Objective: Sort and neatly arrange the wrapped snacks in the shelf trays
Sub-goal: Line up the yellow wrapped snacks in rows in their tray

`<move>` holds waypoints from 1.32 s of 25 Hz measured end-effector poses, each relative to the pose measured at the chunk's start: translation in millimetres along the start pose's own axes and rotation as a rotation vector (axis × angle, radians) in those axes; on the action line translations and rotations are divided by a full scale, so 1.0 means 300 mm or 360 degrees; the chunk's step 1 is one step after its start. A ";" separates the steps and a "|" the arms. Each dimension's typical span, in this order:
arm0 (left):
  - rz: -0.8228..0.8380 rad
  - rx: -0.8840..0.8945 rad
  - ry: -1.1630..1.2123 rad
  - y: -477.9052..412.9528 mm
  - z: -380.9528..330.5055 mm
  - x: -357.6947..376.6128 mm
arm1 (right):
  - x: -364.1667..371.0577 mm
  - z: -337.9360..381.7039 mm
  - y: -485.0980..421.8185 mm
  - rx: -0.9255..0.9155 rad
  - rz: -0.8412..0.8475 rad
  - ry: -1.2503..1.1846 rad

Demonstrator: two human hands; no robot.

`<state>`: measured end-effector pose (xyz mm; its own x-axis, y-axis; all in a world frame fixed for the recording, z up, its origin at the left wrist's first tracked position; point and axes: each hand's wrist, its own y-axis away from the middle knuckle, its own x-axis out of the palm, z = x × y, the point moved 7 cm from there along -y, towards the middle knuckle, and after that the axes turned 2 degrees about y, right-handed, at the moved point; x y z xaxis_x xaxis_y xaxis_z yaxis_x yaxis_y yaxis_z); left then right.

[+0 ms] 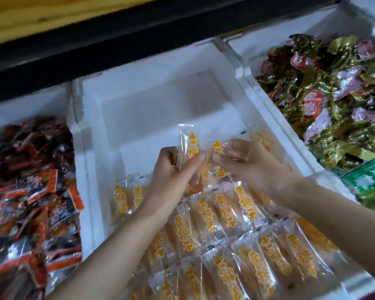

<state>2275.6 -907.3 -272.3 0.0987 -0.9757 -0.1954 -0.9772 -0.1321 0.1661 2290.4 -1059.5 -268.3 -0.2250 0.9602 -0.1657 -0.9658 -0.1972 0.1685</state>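
A white foam tray (160, 87) fills the middle of the view. Its near half holds several clear-wrapped yellow snacks with orange lettering (221, 215), laid side by side in rows; its far half is bare. My left hand (173, 172) grips an upright yellow snack packet (187, 144) above the rows. My right hand (245, 163) pinches a second yellow packet (217, 148) right beside it. The two hands almost touch at the fingertips.
The left tray (26, 100) holds a loose heap of red and black wrapped snacks (28, 191). The right tray (275, 42) holds a pile of green-gold and pink packets (338, 98). A dark shelf edge (139, 33) runs across the back.
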 end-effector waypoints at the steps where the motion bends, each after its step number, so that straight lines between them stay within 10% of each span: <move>1: -0.0043 0.0000 -0.0026 0.022 0.014 -0.031 | 0.007 -0.005 0.003 -0.0006 -0.0046 0.0123; 12: -0.0396 -0.0074 -0.0011 0.192 0.109 -0.442 | 0.345 0.025 -0.073 -0.0069 0.0094 0.0427; 22: -0.0455 -0.0170 0.0109 0.249 0.175 -0.556 | 0.477 0.035 -0.153 -0.0472 0.0246 0.1647; 27: -0.0304 -0.0048 -0.0042 0.233 0.152 -0.466 | 0.538 0.118 0.065 -0.0138 0.0450 0.0380; 33: 0.0139 -0.0002 0.0083 0.232 0.106 -0.272 | 0.429 0.056 0.137 0.0218 0.0513 0.0018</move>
<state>2193.6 -831.3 -275.4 0.0227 -0.9913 -0.1296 -0.9823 -0.0462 0.1817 2223.8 -940.6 -266.3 -0.5177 0.8504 -0.0936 -0.8187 -0.4607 0.3428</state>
